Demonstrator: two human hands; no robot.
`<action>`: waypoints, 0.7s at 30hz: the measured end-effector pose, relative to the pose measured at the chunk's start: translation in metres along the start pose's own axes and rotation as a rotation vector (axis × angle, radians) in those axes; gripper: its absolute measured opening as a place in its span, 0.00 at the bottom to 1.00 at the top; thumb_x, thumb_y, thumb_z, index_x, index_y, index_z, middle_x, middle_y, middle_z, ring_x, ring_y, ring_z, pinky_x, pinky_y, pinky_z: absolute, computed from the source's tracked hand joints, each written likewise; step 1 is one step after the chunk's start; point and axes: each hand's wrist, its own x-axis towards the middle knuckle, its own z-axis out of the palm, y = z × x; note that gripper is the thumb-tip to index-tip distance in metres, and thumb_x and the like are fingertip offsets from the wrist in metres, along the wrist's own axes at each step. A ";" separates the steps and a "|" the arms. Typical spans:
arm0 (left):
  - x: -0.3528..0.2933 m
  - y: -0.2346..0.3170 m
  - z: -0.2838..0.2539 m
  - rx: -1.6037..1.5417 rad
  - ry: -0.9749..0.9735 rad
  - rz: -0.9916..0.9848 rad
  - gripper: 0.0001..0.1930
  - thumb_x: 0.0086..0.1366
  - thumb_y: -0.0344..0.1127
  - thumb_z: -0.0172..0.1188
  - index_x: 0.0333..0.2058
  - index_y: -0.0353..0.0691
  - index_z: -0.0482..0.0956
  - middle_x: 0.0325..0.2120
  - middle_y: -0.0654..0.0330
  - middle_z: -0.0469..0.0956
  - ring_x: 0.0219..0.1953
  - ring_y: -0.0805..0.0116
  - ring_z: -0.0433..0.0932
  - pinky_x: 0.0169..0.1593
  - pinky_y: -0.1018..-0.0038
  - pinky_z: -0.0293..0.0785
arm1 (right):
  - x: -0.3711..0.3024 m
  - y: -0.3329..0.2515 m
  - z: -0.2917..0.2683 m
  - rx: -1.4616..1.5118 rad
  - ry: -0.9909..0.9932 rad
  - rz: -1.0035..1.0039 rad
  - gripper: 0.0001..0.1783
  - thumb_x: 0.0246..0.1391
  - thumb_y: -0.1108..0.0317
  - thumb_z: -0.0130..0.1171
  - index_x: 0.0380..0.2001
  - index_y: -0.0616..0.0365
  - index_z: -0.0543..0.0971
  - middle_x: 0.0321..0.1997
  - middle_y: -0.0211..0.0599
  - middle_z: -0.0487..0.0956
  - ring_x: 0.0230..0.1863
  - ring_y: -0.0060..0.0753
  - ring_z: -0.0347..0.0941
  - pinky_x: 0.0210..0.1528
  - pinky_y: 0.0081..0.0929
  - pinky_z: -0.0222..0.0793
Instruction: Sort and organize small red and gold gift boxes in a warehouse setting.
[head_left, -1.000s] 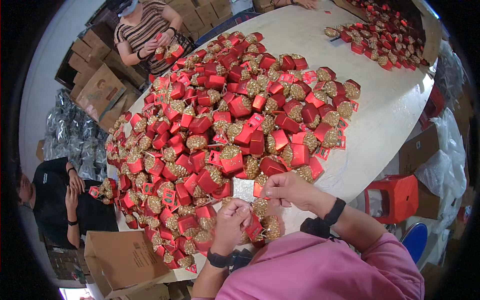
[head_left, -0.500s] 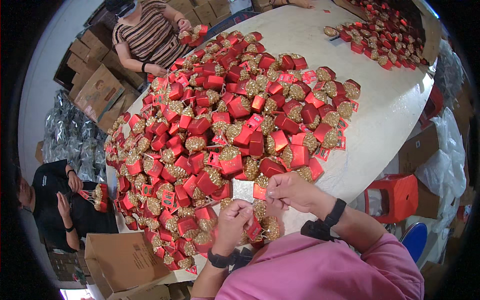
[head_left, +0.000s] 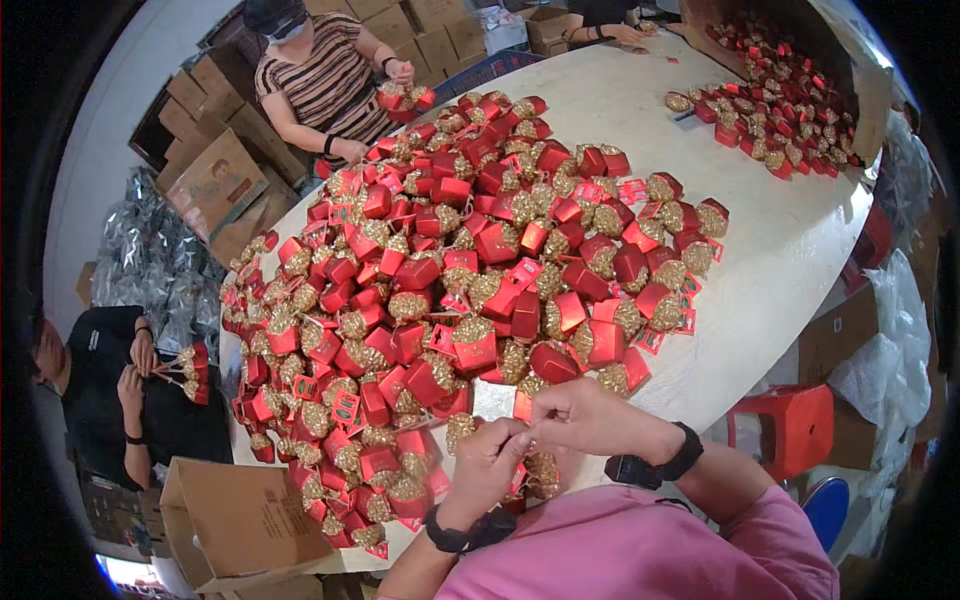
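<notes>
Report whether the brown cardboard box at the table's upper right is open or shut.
Open: the brown cardboard box has red-and-gold ornaments visible between its walls and spread onto the pale tabletop.

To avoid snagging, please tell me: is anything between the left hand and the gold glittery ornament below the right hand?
Yes, a red tag is visible between the left hand and the gold glittery ornament.

Left hand (head_left: 488, 470): fingers curled, thumb toward the right.
Right hand (head_left: 580, 415): back uppermost, fingers bent, pointing left.
Both hands: together, tips seemingly touching.
Left forearm (head_left: 420, 568): from lower edge, slanting up rightward.
Right forearm (head_left: 728, 478): slanting up leftward, elbow bent.
</notes>
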 end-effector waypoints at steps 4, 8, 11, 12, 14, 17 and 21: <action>-0.001 0.005 0.000 0.093 -0.041 0.103 0.06 0.58 0.31 0.53 0.27 0.33 0.74 0.18 0.60 0.72 0.20 0.76 0.68 0.26 0.78 0.64 | -0.001 0.008 0.003 0.064 0.014 0.091 0.08 0.47 0.69 0.53 0.23 0.63 0.71 0.16 0.33 0.69 0.20 0.20 0.66 0.21 0.21 0.62; -0.003 -0.006 -0.002 -0.162 0.041 -0.094 0.07 0.60 0.32 0.51 0.26 0.35 0.73 0.17 0.68 0.69 0.20 0.83 0.64 0.25 0.83 0.61 | -0.001 0.015 0.002 0.422 0.014 0.076 0.06 0.52 0.70 0.51 0.33 0.60 0.70 0.23 0.27 0.71 0.22 0.15 0.69 0.20 0.13 0.64; -0.004 -0.009 -0.004 -0.351 0.029 -0.106 0.08 0.61 0.34 0.50 0.26 0.37 0.72 0.18 0.72 0.66 0.20 0.86 0.61 0.24 0.85 0.59 | -0.002 0.011 -0.003 0.447 0.147 0.038 0.09 0.51 0.71 0.52 0.36 0.62 0.70 0.25 0.29 0.71 0.21 0.15 0.68 0.20 0.13 0.65; -0.004 -0.008 -0.003 -0.350 0.030 -0.105 0.08 0.61 0.34 0.50 0.26 0.37 0.72 0.18 0.72 0.66 0.20 0.86 0.61 0.24 0.85 0.59 | -0.003 0.012 -0.005 0.422 0.125 0.095 0.13 0.50 0.71 0.52 0.39 0.62 0.69 0.28 0.29 0.71 0.24 0.15 0.68 0.24 0.13 0.66; -0.003 -0.005 -0.002 -0.313 0.053 -0.095 0.08 0.61 0.35 0.51 0.25 0.37 0.70 0.20 0.69 0.68 0.21 0.84 0.61 0.26 0.84 0.59 | -0.003 0.020 0.000 0.428 0.119 0.055 0.14 0.50 0.72 0.53 0.41 0.62 0.69 0.29 0.29 0.71 0.25 0.14 0.68 0.25 0.14 0.66; -0.004 -0.004 0.001 -0.315 0.083 -0.098 0.08 0.61 0.35 0.51 0.25 0.37 0.70 0.19 0.70 0.68 0.21 0.84 0.61 0.25 0.84 0.59 | -0.006 0.026 0.007 0.443 0.095 -0.009 0.17 0.49 0.72 0.53 0.44 0.61 0.68 0.33 0.28 0.71 0.30 0.14 0.67 0.29 0.14 0.66; -0.001 -0.003 0.002 -0.231 0.075 -0.025 0.09 0.61 0.35 0.51 0.25 0.37 0.71 0.19 0.70 0.67 0.21 0.84 0.61 0.25 0.85 0.58 | -0.004 0.025 0.013 0.456 0.109 -0.034 0.17 0.49 0.72 0.53 0.44 0.60 0.69 0.33 0.27 0.70 0.31 0.14 0.66 0.31 0.15 0.65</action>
